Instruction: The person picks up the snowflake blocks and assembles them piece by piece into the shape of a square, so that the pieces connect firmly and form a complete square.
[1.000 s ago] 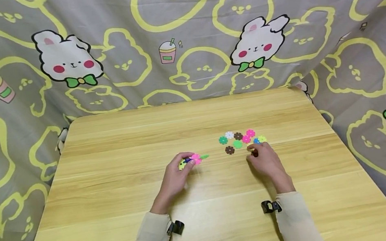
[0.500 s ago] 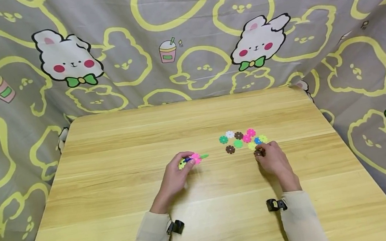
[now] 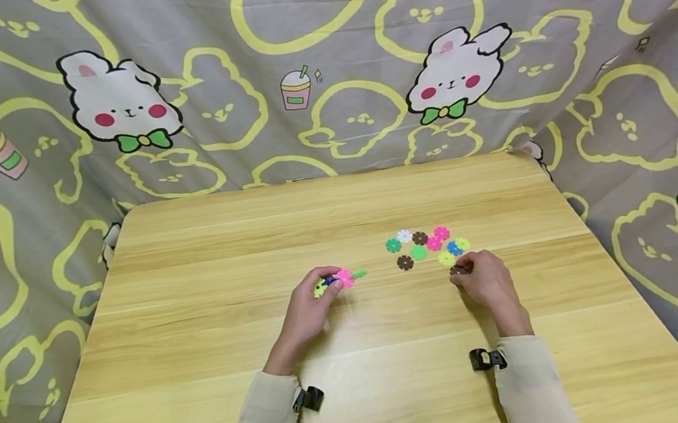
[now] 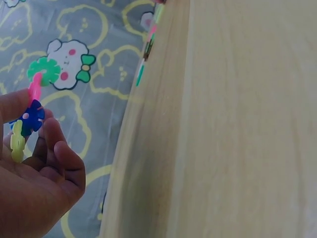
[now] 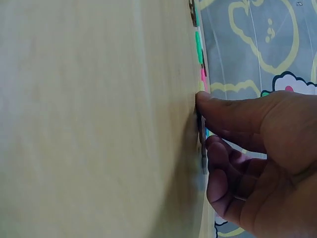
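My left hand (image 3: 310, 307) holds a short chain of notched plastic snowflake discs above the table. In the left wrist view, the chain joins a yellow disc (image 4: 18, 141), a blue disc (image 4: 32, 117), a pink disc (image 4: 34, 88) and a green disc (image 4: 44, 72). Thumb and fingers pinch it around the pink and blue pieces. To the right, my right hand (image 3: 486, 285) pinches a brown snowflake disc (image 3: 456, 270) low at the tabletop; the fingers partly cover it. Just beyond lie a yellow disc (image 3: 446, 258) and a blue disc (image 3: 454, 248).
Several loose discs lie scattered right of centre, among them a white disc (image 3: 404, 236), a light green disc (image 3: 418, 252) and a brown disc (image 3: 405, 262). The wooden table (image 3: 220, 243) has a patterned curtain (image 3: 216, 77) behind it and along both sides.
My right hand has shifted right and slightly toward me with the brown disc, uncovering the yellow and blue discs. My left hand keeps its place with the chain.
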The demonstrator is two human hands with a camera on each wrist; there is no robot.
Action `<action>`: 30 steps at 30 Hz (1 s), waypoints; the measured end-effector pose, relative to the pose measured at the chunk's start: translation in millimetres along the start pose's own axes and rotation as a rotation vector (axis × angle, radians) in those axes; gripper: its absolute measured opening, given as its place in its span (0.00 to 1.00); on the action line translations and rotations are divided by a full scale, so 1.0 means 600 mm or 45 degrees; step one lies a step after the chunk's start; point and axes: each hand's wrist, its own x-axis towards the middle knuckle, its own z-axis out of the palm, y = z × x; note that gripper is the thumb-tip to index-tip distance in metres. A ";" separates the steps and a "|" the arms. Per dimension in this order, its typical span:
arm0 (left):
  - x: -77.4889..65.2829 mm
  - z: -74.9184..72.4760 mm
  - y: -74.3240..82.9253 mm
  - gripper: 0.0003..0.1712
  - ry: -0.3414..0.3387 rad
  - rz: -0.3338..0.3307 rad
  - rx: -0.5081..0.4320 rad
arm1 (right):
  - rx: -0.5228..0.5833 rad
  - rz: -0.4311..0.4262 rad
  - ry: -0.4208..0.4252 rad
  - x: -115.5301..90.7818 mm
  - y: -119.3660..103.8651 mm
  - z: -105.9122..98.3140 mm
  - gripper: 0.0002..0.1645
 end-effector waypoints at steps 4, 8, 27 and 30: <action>0.000 0.000 0.000 0.14 0.000 0.003 0.002 | 0.013 0.019 -0.009 0.000 0.003 -0.001 0.20; 0.000 0.000 0.000 0.14 -0.003 0.005 -0.003 | 0.011 0.027 -0.004 0.000 0.007 -0.001 0.21; -0.003 0.006 -0.008 0.14 -0.007 -0.042 -0.014 | 0.065 -0.107 -0.067 -0.003 -0.005 0.006 0.22; -0.002 0.006 -0.009 0.14 -0.006 -0.037 -0.023 | 0.167 -0.130 -0.068 -0.005 -0.017 0.010 0.22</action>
